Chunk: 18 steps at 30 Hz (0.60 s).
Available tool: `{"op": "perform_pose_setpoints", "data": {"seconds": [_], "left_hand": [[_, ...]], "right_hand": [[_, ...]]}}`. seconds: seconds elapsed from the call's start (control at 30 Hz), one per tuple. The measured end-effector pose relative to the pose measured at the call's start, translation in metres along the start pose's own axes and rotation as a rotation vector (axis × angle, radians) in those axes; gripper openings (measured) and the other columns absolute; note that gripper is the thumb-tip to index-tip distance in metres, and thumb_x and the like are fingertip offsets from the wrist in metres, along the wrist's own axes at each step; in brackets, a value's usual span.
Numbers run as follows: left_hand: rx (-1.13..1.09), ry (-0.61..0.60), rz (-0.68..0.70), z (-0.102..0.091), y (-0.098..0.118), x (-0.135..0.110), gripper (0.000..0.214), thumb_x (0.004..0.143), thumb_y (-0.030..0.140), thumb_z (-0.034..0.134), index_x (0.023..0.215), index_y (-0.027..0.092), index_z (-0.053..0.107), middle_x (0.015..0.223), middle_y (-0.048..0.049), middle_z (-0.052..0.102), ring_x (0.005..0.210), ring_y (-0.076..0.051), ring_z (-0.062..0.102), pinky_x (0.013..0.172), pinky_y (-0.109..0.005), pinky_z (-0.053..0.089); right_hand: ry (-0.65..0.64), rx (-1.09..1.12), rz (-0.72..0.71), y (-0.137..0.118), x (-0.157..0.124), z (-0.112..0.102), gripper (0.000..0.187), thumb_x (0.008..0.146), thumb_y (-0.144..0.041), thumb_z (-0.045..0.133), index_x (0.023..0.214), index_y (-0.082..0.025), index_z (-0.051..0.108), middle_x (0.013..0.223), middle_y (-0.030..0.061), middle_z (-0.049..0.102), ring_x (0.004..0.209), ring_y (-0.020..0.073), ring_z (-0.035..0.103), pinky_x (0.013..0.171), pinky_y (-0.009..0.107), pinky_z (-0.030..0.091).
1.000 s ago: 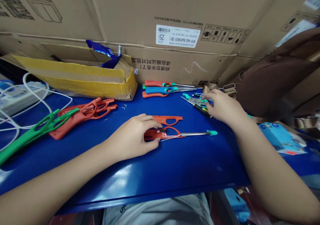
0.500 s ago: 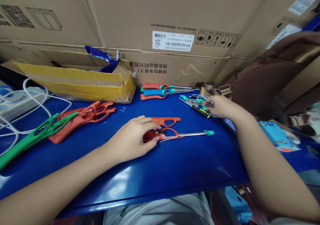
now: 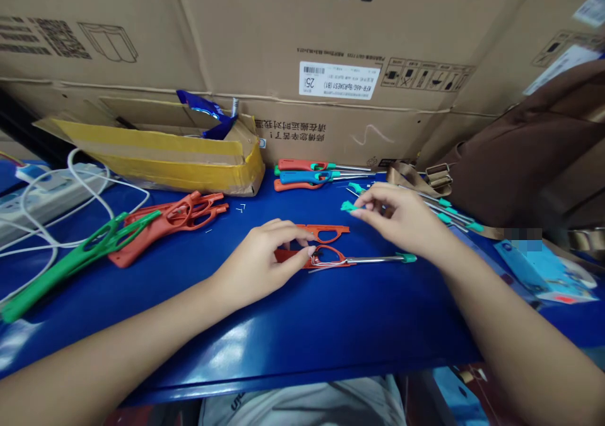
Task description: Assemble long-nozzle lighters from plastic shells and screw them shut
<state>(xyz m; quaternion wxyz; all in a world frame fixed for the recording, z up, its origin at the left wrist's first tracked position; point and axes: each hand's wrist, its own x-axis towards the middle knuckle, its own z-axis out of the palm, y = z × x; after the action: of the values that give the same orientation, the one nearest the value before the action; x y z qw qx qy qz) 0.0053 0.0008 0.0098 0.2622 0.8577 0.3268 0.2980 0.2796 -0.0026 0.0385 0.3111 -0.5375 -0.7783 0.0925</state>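
Note:
My left hand (image 3: 265,256) is closed around the handle end of an opened red lighter (image 3: 331,257). A thin wire shows inside its shell, and its metal tube ends in a teal tip pointing right. Just behind it lies an orange-red shell half (image 3: 328,232), partly hidden by my left fingers. My right hand (image 3: 397,215) pinches a small teal plastic piece (image 3: 348,206) between thumb and fingertips, above the table. Behind and beside that hand are metal tubes with teal tips (image 3: 454,213), partly covered by it.
Red shells (image 3: 165,224) and a green shell (image 3: 70,265) lie at left, near a power strip (image 3: 61,189) with white cables. Behind are a yellow-taped carton (image 3: 189,167), several lighters (image 3: 302,177) and a large cardboard box (image 3: 227,48). A brown bag (image 3: 534,142) sits at right.
My right hand has moved left from the pile of small parts, now carrying the teal piece. My left hand stays on the red lighter. The view has shifted slightly.

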Motion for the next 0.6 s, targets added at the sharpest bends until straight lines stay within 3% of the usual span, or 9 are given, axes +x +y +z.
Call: {"op": "perform_pose_setpoints", "data": {"seconds": [0.1, 0.2, 0.33, 0.6], "left_hand": [[-0.055, -0.01, -0.024, 0.002, -0.002, 0.001, 0.018, 0.097, 0.033, 0.065, 0.104, 0.022, 0.078, 0.101, -0.0016, 0.079, 0.089, -0.016, 0.069, 0.081, -0.028, 0.052], [-0.038, -0.022, -0.001, 0.001, -0.004, 0.001, 0.015, 0.095, 0.033, 0.07, 0.099, 0.021, 0.078, 0.096, -0.0009, 0.079, 0.085, -0.016, 0.068, 0.079, -0.029, 0.05], [0.097, -0.057, 0.066, -0.003, -0.005, 0.001, 0.011, 0.092, 0.026, 0.07, 0.098, 0.02, 0.077, 0.097, -0.0032, 0.077, 0.089, -0.019, 0.066, 0.084, -0.033, 0.05], [0.217, -0.145, 0.103, 0.0, -0.011, 0.0, 0.011, 0.094, 0.02, 0.066, 0.102, 0.02, 0.075, 0.1, -0.0046, 0.076, 0.094, -0.022, 0.067, 0.087, -0.036, 0.051]], "right_hand": [[-0.102, 0.076, -0.101, -0.019, -0.008, 0.02, 0.014, 0.093, -0.028, 0.069, 0.083, -0.018, 0.068, 0.08, 0.0023, 0.062, 0.07, 0.0144, 0.057, 0.063, 0.026, 0.043], [-0.248, -0.032, -0.14, -0.026, -0.014, 0.027, 0.015, 0.096, -0.028, 0.065, 0.085, -0.019, 0.066, 0.085, 0.0024, 0.063, 0.071, 0.0136, 0.056, 0.063, 0.026, 0.04], [-0.42, -0.11, -0.197, -0.024, -0.016, 0.02, 0.013, 0.098, -0.026, 0.062, 0.088, -0.019, 0.068, 0.089, 0.0027, 0.065, 0.071, 0.0137, 0.058, 0.064, 0.026, 0.039], [-0.512, -0.124, -0.228, -0.023, -0.015, 0.012, 0.014, 0.097, -0.018, 0.056, 0.089, -0.019, 0.068, 0.092, 0.0034, 0.066, 0.078, 0.0157, 0.061, 0.067, 0.028, 0.04]]}}
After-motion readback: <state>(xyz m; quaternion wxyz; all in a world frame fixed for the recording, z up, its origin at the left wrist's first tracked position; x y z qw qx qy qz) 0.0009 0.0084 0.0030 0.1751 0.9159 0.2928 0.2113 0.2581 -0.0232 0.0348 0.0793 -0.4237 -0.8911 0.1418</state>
